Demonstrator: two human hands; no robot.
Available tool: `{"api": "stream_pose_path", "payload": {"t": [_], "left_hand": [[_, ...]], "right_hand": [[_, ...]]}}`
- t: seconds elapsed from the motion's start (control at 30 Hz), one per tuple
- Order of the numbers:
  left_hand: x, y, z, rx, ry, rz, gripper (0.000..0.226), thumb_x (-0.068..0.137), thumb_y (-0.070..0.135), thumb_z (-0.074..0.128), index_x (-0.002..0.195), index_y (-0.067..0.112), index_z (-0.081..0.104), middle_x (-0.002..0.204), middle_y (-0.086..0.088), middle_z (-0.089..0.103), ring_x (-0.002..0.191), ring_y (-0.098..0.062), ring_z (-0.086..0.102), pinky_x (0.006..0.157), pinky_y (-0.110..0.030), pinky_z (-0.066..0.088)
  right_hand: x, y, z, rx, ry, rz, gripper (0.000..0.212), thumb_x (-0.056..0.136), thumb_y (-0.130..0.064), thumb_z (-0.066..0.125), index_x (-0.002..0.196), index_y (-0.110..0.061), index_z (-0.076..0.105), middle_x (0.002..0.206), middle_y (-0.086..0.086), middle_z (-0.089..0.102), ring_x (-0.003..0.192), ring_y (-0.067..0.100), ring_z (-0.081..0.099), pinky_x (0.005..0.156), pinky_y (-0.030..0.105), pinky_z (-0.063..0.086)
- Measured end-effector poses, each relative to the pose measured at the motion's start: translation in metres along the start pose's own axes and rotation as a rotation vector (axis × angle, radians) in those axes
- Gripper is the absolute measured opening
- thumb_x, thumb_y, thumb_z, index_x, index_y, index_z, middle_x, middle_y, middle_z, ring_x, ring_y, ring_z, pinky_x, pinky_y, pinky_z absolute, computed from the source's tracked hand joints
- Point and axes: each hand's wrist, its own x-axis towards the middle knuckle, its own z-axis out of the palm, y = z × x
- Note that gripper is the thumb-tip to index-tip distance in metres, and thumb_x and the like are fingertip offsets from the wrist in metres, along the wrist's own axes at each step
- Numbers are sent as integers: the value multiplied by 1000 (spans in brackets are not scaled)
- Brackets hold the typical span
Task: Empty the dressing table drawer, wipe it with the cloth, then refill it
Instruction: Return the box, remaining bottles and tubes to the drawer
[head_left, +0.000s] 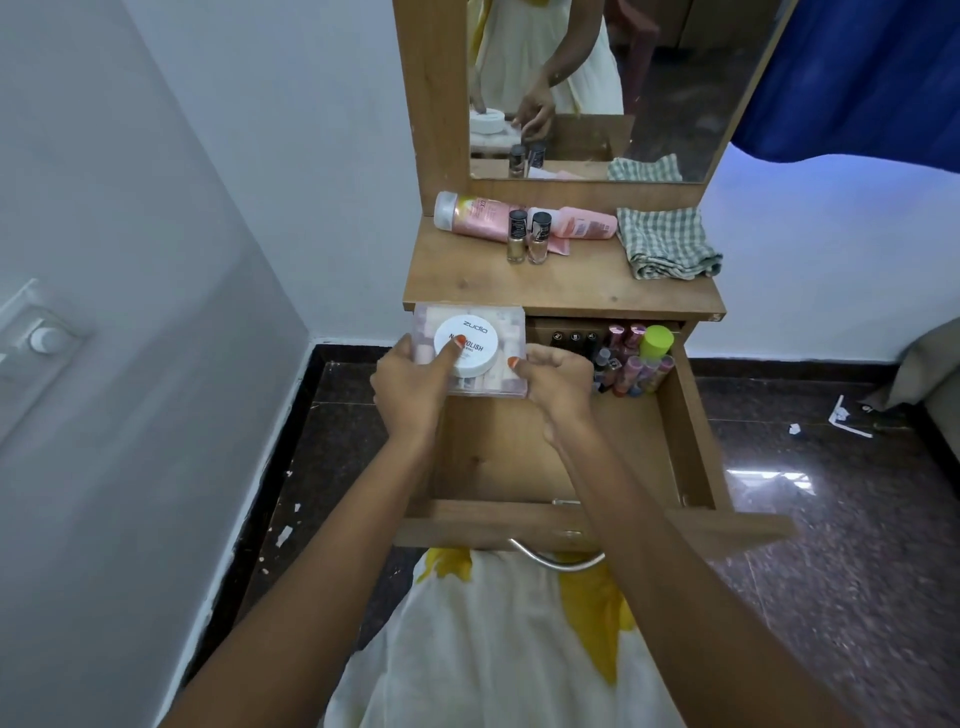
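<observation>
The drawer (693, 441) of the dressing table stands pulled out toward the person, its metal handle (558, 562) at the near edge and its wooden floor bare across the near and middle part. Both hands are at its far left end, grasping a clear plastic box (511, 322) between them, just below the front edge of the table (561, 288). Whether the box rests on the drawer floor or is lifted off it cannot be told. The left hand (410, 387) grips the box's left side, with its thumb pressed on a round white jar (472, 338) that sits on the lid. The right hand (558, 384) is curled round the box's right side, thumb on top. Just right of the right hand, in the far right corner of the drawer, stand a cluster of lipsticks and small tubes (631, 364) and a bottle with a bright green cap (656, 343). On the table, well beyond the hands, the folded checked cloth (667, 241) lies at the right. Two nail polish bottles (527, 236) stand upright at the left, in front of two pink bottles (475, 214) lying on their sides below the mirror (649, 78).
</observation>
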Motion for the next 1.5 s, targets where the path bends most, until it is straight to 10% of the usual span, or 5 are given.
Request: {"api": "stream_pose_path", "payload": {"t": [0.57, 1.07, 1.27, 1.5], "left_hand": [[-47, -38, 14, 132, -195, -138, 39, 73, 23, 78, 107, 7, 66, 111, -10, 70, 85, -11, 62, 80, -35, 57], [-34, -44, 26, 476, -359, -176, 44, 79, 22, 73, 111, -1, 54, 116, -18, 63, 104, -30, 60, 84, -37, 51], [-28, -47, 30, 525, -373, -164, 43, 82, 22, 70, 113, -3, 54, 119, -19, 62, 106, -31, 60, 86, -37, 49], [-28, -50, 32, 581, -371, -116, 43, 85, 21, 67, 117, -4, 52, 122, -20, 59, 110, -31, 58, 89, -37, 49]], "right_hand": [[-6, 45, -62, -185, -68, 238, 23, 79, 7, 66, 75, -9, 50, 103, 17, 63, 95, 27, 64, 71, 32, 54], [30, 68, -50, -638, -156, 206, 33, 71, 6, 73, 60, -10, 46, 100, 21, 67, 95, 31, 66, 84, 47, 56], [32, 63, -44, -765, -143, 133, 34, 75, 3, 70, 57, -10, 44, 74, 9, 55, 79, 21, 56, 49, 23, 40], [39, 71, -42, -863, -157, 81, 32, 77, 4, 67, 58, -8, 44, 81, 12, 53, 78, 21, 53, 45, 20, 33]]}}
